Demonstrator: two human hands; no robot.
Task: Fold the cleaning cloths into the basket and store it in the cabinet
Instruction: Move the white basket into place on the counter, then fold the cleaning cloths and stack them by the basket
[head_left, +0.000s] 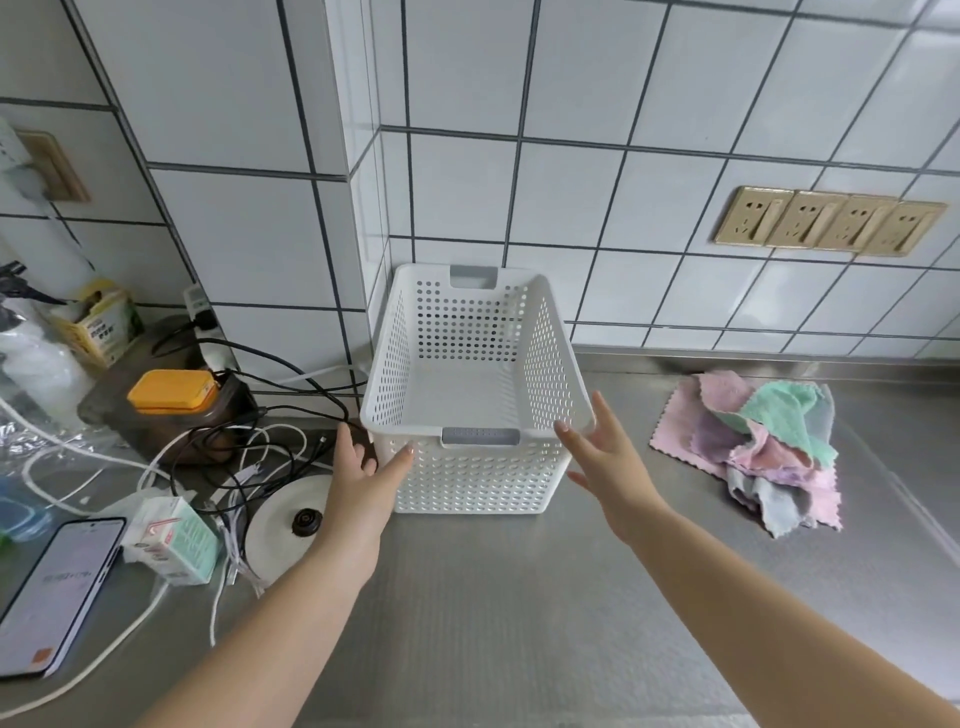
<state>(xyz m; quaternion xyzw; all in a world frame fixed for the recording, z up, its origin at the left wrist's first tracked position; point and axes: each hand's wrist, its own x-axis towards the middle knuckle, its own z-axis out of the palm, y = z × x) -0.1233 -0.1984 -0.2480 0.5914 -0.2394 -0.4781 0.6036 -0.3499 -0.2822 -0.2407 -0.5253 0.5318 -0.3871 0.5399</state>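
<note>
On the counter (519, 597), against the tiled corner, stood the basket (475, 395), empty, long axis running away from me. My left hand (358, 483) flanked its near-left corner, fingertips touching the front wall; my right hand (608, 462) sat at the near-right corner, touch uncertain. Fingers of both straight, released, grasping nothing. Cleaning cloths (758, 447) lay heaped right of the basket, nearer my right hand. Cables (249, 441) and a pot lid (291, 525) crowded the basket's left.

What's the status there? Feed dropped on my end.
Left hand and right hand open, flanking basket. Basket empty. Cloths heaped unfolded, right. Nothing blocking.
</note>
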